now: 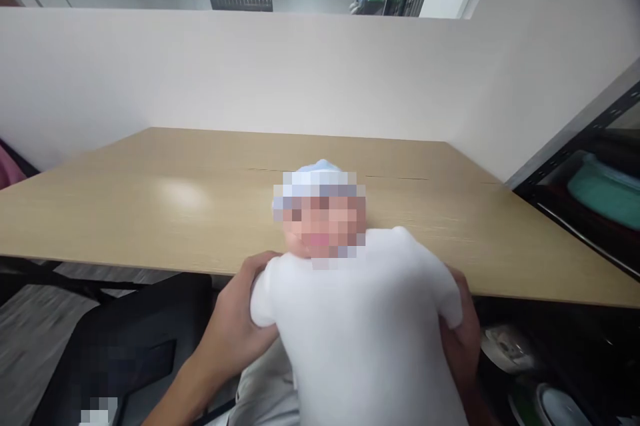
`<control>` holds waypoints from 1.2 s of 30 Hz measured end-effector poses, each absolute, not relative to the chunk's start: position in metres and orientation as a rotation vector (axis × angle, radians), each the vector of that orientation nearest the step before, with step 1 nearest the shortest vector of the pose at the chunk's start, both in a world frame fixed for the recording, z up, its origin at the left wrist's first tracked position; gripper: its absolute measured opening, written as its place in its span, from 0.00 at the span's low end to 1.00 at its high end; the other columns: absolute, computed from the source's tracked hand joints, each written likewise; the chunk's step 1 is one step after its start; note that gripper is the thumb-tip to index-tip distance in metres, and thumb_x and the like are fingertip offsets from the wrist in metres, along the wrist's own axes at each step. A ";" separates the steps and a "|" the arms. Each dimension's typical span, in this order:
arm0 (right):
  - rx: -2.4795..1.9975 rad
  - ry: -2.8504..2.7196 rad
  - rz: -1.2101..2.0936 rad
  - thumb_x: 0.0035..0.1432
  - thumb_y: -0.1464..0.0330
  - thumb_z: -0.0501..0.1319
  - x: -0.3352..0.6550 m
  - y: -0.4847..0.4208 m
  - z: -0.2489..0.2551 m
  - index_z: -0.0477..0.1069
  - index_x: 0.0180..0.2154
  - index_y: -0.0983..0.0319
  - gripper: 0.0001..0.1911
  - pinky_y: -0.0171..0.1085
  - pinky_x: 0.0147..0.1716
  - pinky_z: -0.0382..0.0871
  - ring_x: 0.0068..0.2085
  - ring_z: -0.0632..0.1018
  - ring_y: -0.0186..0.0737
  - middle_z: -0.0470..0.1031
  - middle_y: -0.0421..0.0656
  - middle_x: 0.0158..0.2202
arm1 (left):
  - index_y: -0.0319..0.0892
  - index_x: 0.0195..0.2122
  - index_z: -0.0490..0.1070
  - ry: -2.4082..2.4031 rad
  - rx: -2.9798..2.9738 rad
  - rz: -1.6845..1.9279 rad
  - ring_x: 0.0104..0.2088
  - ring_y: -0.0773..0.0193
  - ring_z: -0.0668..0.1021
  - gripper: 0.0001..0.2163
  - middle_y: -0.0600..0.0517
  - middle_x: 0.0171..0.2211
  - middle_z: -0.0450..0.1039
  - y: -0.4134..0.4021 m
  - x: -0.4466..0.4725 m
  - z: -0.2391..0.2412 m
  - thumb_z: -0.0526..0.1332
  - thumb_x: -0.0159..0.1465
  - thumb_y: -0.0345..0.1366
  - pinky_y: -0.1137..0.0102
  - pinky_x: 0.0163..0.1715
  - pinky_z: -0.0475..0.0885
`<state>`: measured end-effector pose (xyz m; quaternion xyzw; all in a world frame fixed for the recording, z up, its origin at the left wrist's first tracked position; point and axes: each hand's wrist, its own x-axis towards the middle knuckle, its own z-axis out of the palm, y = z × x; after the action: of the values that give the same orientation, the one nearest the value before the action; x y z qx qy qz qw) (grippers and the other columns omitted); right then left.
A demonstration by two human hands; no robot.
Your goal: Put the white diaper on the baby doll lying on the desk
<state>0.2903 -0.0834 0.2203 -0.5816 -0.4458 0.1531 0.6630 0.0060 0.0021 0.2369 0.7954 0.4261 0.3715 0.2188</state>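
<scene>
Gripping a doll (360,319) in white top from both sides, L hand (235,326) is wrapped on its arm w/ fingers closed, R hand (463,333) pressed to other side, mostly hidden, so it's kept upright at near edge of desk (150,206), head over desktop, blue cap (317,179) on.

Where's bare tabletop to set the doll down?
The light wooden table shows bare from the white-clothed doll left to its far edge and back to the white partition. It is crowded at the near edge: left hand and right hand grip the doll.
</scene>
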 end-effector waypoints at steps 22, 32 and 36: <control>-1.814 -1.761 0.309 0.69 0.49 0.62 0.410 0.062 0.165 0.75 0.48 0.54 0.18 0.45 0.43 0.70 0.46 0.80 0.52 0.81 0.44 0.46 | 0.48 0.53 0.73 1.319 2.330 0.366 0.47 0.44 0.84 0.21 0.48 0.48 0.83 0.177 0.034 0.224 0.66 0.62 0.50 0.62 0.39 0.71; -1.832 -1.798 0.129 0.68 0.52 0.62 0.415 0.132 0.155 0.74 0.49 0.52 0.15 0.43 0.39 0.69 0.45 0.82 0.53 0.83 0.43 0.46 | 0.49 0.48 0.71 1.265 2.405 0.332 0.45 0.47 0.83 0.18 0.51 0.46 0.82 0.253 0.042 0.221 0.64 0.63 0.54 0.63 0.38 0.70; -1.788 -1.829 0.099 0.68 0.52 0.62 0.422 0.167 0.152 0.75 0.47 0.53 0.14 0.43 0.39 0.70 0.43 0.82 0.52 0.83 0.44 0.45 | 0.50 0.47 0.72 1.270 2.395 0.306 0.44 0.48 0.83 0.20 0.53 0.44 0.83 0.290 0.047 0.218 0.64 0.63 0.58 0.64 0.36 0.70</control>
<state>0.4216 0.1667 0.1517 -0.6691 -0.6846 0.0371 0.2867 0.0467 0.2896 0.2181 0.8592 0.4557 0.1097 0.2051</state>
